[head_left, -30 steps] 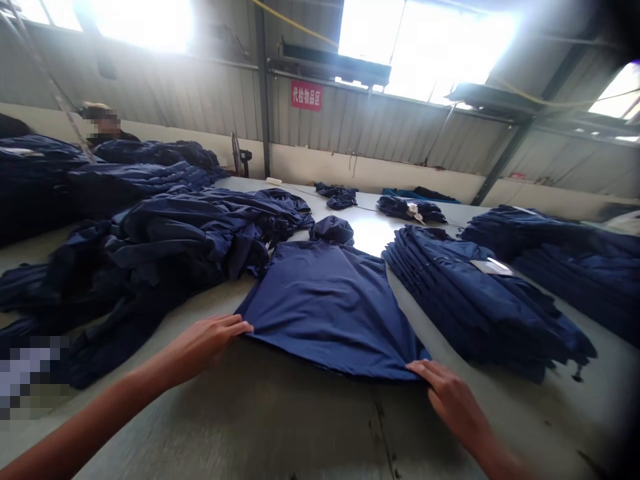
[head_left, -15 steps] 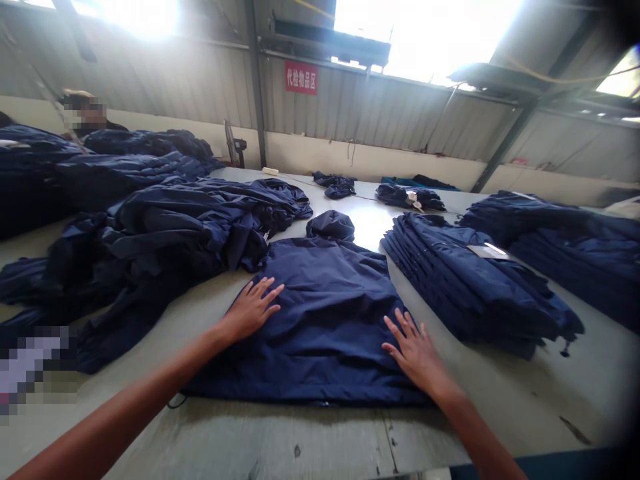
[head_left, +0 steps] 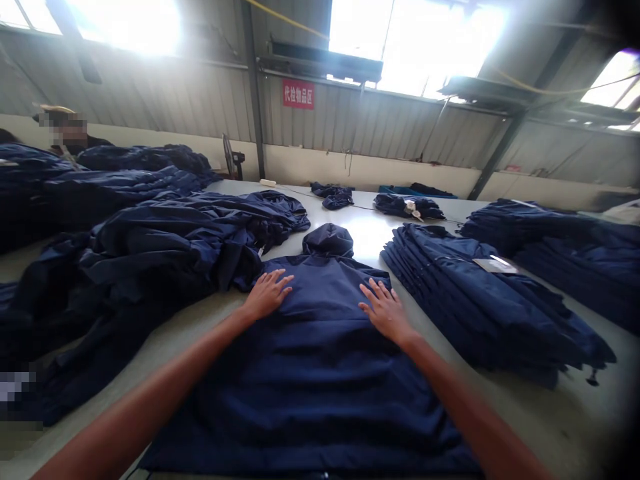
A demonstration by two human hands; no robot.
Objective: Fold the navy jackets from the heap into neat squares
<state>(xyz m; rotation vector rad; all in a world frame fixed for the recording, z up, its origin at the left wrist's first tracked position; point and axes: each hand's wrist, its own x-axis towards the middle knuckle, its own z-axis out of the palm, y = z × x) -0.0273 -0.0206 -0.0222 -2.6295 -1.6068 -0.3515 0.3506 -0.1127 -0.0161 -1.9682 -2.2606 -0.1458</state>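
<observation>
A navy hooded jacket (head_left: pixel 320 373) lies spread on the table in front of me, its hood at the far end and its hem toward me. My left hand (head_left: pixel 270 293) rests flat on its upper left side, fingers spread. On the upper right side lies my right hand (head_left: pixel 386 310), also with fingers apart. Neither hand grips the cloth. The jacket's sleeves do not show; light creases run across its body.
Left of the jacket sprawls a loose heap of navy garments (head_left: pixel 165 247). A neat stack of folded jackets (head_left: pixel 465 293) with a tag (head_left: pixel 495 265) on top stands to the right. Small bundles (head_left: pixel 333 195) lie farther back on the table (head_left: pixel 367 233). A person (head_left: pixel 65 130) is at the far left.
Both hands have moved up the jacket toward the hood and a little closer together. The view has shifted, so the jacket's hem now sits at the bottom edge.
</observation>
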